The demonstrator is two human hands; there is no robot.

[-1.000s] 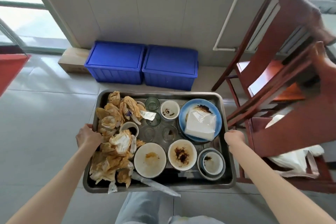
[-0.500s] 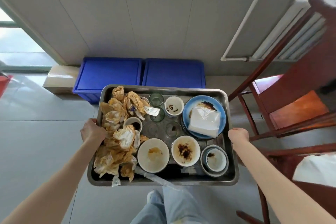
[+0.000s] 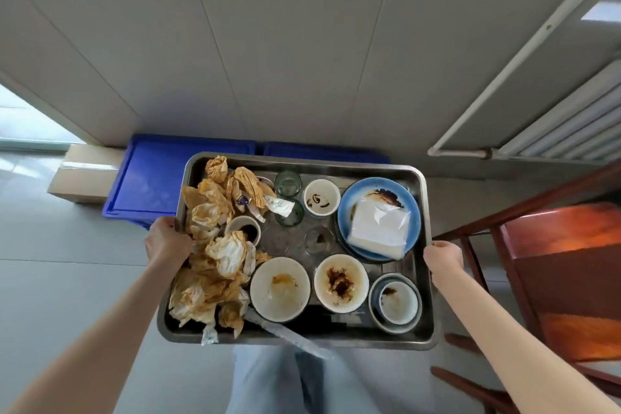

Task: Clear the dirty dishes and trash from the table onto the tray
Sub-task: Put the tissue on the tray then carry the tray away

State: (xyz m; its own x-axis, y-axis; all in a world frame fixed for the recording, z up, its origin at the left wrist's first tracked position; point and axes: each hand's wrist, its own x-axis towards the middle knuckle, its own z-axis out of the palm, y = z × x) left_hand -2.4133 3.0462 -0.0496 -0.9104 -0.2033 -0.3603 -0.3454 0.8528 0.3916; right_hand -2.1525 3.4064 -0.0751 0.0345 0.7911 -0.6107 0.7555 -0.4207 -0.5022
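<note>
Loaded tray (image 3: 424,212) carried, spill risk.
Left hand (image 3: 167,242) and right hand (image 3: 443,257) each curl round a side rim; any tilt slides bowls, glasses (napkins (image 3: 215,245) heaped left).

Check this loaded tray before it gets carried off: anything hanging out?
Yes. A clear plastic wrapper sticks out over the tray's near rim, and a small packet drapes over that rim below the stained napkins. Either might drop.

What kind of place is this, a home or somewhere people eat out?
Probably a canteen or small eatery: a metal tray of dirty bowls, blue plastic crates by the wall, red wooden chairs.
</note>
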